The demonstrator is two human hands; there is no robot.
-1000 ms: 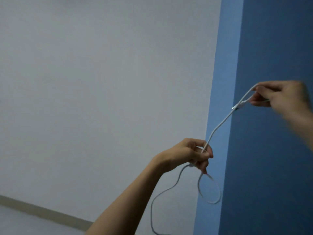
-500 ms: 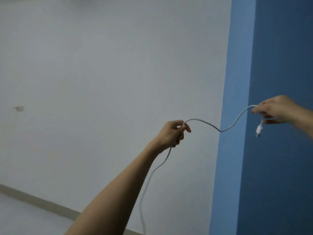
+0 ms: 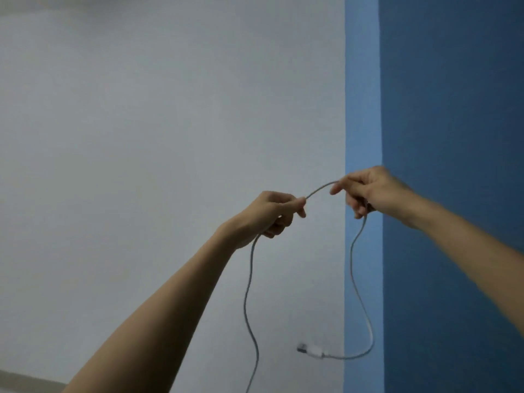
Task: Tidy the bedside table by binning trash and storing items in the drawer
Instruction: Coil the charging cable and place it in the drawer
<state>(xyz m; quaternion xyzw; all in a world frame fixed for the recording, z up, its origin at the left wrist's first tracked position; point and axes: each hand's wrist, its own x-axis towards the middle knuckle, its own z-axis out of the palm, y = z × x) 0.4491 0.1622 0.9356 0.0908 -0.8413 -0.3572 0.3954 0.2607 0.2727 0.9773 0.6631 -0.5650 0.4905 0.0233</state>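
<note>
A thin white charging cable [image 3: 319, 189] is held up in the air in front of the wall. My left hand [image 3: 272, 212] pinches it between thumb and fingers. My right hand [image 3: 365, 191] grips it a short way to the right, so a small arc of cable spans the two hands. From my right hand the cable hangs down in a loop that ends in a white plug [image 3: 310, 350]. The other part drops from my left hand out of the bottom of the view. The bedside table, drawer and bin are out of view.
A pale grey wall [image 3: 141, 165] fills the left and centre. A blue wall [image 3: 453, 109] with a lighter blue strip [image 3: 361, 109] stands on the right. A skirting strip [image 3: 17, 381] shows at the bottom left.
My right hand has slid along the cable toward my left hand. The plug, which hung just under my right hand, now dangles far below on a long loop.
</note>
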